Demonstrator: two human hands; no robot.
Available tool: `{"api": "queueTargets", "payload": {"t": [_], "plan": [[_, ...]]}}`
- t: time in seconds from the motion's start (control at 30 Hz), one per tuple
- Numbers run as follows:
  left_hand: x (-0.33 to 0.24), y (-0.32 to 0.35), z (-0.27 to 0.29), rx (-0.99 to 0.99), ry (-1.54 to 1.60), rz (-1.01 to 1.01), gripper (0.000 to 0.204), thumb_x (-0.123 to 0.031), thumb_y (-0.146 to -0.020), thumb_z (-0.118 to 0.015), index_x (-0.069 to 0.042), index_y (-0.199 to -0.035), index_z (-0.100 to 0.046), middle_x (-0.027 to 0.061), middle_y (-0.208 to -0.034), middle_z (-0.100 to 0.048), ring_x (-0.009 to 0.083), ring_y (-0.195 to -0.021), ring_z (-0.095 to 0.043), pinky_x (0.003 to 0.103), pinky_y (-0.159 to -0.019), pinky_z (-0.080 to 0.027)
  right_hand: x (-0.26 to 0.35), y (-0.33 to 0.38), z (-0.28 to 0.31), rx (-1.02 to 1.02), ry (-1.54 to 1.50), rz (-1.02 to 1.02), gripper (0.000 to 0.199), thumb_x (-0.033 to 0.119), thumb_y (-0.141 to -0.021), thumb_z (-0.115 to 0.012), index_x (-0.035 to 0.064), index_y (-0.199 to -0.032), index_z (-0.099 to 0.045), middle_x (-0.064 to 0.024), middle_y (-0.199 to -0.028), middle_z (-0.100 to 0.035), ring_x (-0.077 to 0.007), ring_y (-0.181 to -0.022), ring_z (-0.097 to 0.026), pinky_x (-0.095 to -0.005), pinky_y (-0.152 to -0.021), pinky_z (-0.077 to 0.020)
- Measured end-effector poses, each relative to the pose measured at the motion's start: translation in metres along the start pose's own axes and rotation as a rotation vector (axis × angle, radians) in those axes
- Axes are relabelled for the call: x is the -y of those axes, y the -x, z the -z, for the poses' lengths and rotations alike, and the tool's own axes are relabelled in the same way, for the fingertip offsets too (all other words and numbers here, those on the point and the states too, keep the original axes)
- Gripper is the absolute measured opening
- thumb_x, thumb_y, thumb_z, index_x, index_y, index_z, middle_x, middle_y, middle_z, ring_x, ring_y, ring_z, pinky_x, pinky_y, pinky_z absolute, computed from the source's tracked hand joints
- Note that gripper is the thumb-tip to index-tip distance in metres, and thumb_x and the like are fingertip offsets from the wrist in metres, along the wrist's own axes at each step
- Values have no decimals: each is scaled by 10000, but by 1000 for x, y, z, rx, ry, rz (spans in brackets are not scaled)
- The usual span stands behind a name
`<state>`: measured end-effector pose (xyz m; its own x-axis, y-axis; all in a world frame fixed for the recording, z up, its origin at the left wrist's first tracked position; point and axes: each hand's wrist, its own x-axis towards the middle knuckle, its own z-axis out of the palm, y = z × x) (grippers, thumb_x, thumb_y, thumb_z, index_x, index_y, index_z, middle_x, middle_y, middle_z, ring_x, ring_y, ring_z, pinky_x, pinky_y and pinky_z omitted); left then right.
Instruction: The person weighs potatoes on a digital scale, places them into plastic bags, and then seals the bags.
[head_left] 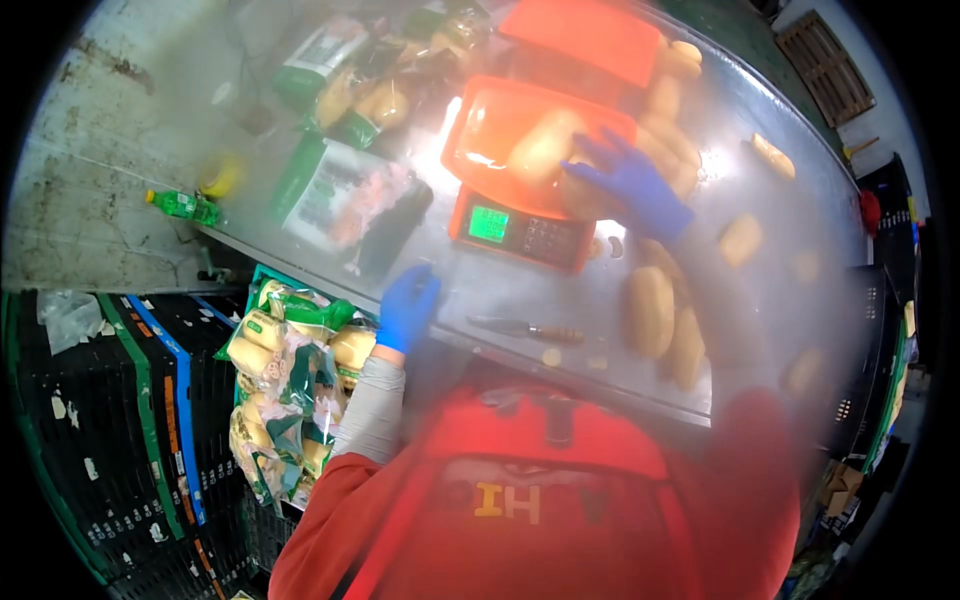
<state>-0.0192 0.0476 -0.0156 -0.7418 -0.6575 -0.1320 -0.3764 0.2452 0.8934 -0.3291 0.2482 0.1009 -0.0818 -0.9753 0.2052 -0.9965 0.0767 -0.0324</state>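
My left hand (408, 308), in a blue glove, rests by the table's near edge beside bagged potatoes (262, 340). Its fingers look loosely extended, with nothing visible in them. My right hand (632, 182), also blue-gloved, reaches over the right side of an orange scale tray (480, 165). Its fingers are round a pale potato (588, 198), partly hidden and hazy. Another large potato (548, 145) lies in that tray. Below it, the orange scale (530, 238) shows a lit green display. A knife (525, 329) with a wooden handle lies nearer me.
Loose potatoes (650, 312) lie to the right on the metal table (460, 375). Filled bags (385, 105) and a white-and-green package (345, 200) occupy its left. Another orange tray (585, 40) stands beyond the scale. Black crates (90, 430) are stacked left; a green bottle (183, 207) stands behind.
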Motion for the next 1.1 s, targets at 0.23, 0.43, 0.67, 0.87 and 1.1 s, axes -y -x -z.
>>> {"api": "queueTargets", "payload": {"t": [0.23,0.43,0.67,0.87,1.1], "plan": [[26,7,10,-71,-90,-29,278,-163,-805,-614,-47,-1056,-591,26,-857,-614,82,-732,-536,230,-654,-443,20,40,9,-396,-617,-436,666,10,-705,-606,72,-1315,-348,-109,-1330,-378,-280,-1208,-387,-356,-1011,-301],[50,2,32,-142,-61,-71,276,-159,-802,-618,-50,-1054,-594,19,-875,-609,78,-727,-521,229,-660,-438,41,89,-16,-792,-966,-863,397,4,-820,-539,-14,-1210,-461,-110,-1193,-518,-199,-1095,-492,-297,-951,-365],[27,-22,44,-279,-635,-287,382,-185,-752,-646,-54,-1100,-559,114,-1022,-559,234,-862,-545,316,-734,-448,75,45,5,-569,-635,-644,362,-25,-735,-601,19,-1091,-552,-104,-1068,-587,-222,-993,-551,-294,-861,-418],[19,-54,43,-208,-845,-153,461,-224,-706,-662,-65,-1120,-536,134,-1107,-517,326,-965,-493,402,-811,-423,53,-42,-24,-267,59,-204,485,61,-717,-576,134,-1190,-492,-131,-1257,-457,-332,-1113,-461,-417,-896,-388],[53,-70,46,-328,-767,-257,139,-150,-774,-581,-98,-890,-635,114,-869,-601,299,-780,-565,371,-691,-459,27,-92,-48,-72,159,-35,457,133,-689,-616,125,-1132,-504,-118,-1056,-568,-349,-1005,-524,-444,-844,-412]]}}
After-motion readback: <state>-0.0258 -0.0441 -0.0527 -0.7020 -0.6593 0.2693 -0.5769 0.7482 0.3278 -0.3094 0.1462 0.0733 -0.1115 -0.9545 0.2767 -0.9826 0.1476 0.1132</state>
